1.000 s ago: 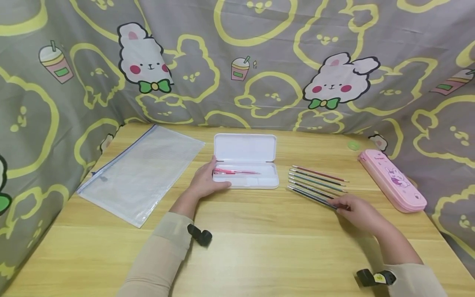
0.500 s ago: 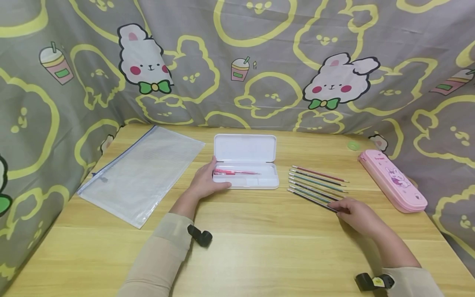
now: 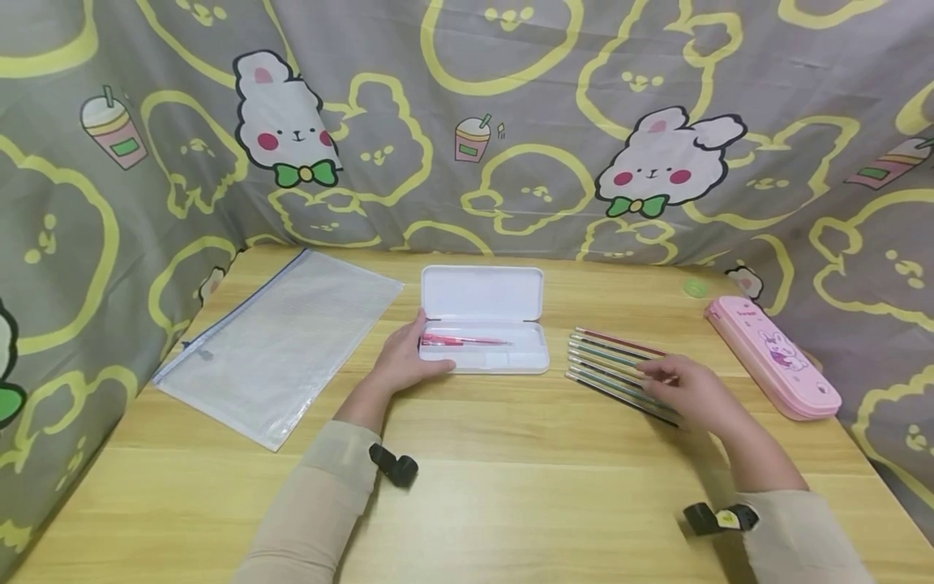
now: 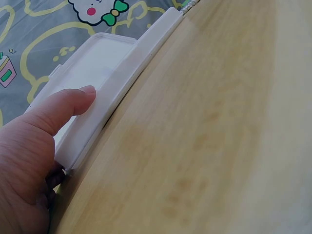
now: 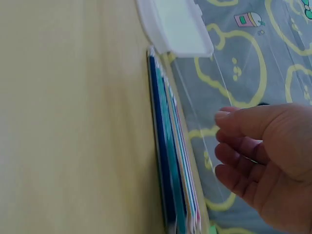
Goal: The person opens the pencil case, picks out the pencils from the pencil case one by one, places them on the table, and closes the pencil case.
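Note:
A white pencil box [image 3: 481,294] lies with its lid raised on the table, and red pens [image 3: 467,340] rest in its base. My left hand [image 3: 404,357] grips the box's left end. In the left wrist view, the thumb [image 4: 83,97] presses on its front wall. Several pencils [image 3: 616,397] lie side by side, slanting, to the right of the box. Over their right ends hovers my right hand [image 3: 693,393]. Its fingers are loosely bent with nothing between them, apart from the pencils in the right wrist view.
A clear zip pouch [image 3: 280,349] with a blue zipper lies flat on the left. On the right is a pink pencil case [image 3: 773,357] with a rabbit print. Behind it sits a small green ring [image 3: 696,286]. A patterned curtain [image 3: 540,195] surrounds the table's back and sides.
My right hand has let go of the nearest pencil, which now lies beside the others, and has risen slightly up and back over the row. The left hand has stayed on the box.

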Available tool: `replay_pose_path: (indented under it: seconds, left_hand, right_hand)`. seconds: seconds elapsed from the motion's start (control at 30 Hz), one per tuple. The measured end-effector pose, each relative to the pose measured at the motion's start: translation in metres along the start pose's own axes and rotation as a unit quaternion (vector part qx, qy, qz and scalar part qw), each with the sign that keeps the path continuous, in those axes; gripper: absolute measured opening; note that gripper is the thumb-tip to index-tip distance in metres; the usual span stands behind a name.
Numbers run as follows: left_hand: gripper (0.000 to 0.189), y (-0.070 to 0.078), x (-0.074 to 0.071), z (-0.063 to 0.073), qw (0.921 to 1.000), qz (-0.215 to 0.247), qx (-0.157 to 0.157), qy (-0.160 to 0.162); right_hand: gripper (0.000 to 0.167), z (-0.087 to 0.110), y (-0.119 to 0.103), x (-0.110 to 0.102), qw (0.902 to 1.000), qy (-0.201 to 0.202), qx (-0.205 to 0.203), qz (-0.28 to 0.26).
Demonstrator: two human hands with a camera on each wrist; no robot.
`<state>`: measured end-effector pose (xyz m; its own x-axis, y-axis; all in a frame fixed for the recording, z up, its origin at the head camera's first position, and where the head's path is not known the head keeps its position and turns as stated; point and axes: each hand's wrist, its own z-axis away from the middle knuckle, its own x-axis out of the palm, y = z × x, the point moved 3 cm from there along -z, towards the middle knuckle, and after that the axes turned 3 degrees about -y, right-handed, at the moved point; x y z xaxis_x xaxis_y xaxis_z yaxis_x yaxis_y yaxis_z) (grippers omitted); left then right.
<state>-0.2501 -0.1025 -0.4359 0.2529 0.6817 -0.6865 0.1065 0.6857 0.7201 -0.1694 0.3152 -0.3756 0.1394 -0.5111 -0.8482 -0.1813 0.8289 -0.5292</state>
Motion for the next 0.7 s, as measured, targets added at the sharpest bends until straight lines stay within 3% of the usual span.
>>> replay_pose_path:
  seconds: [0.23, 0.47, 0.7]
  left_hand:
    - [0.118, 0.002, 0.001, 0.002, 1.0000, -0.002, 0.003, 0.000]
    - [0.119, 0.002, 0.002, 0.003, 1.0000, 0.002, -0.004, 0.000]
    - [0.119, 0.002, 0.000, 0.002, 1.0000, 0.004, -0.002, 0.002]
  right_hand:
    - [0.035, -0.048, -0.028, 0.007, 0.9981, 0.002, 0.010, -0.060]
    - [0.039, -0.101, -0.053, 0.020, 0.9960, -0.008, 0.017, -0.088]
    - [0.043, -0.148, -0.070, 0.025, 0.9918, 0.028, 0.032, -0.121]
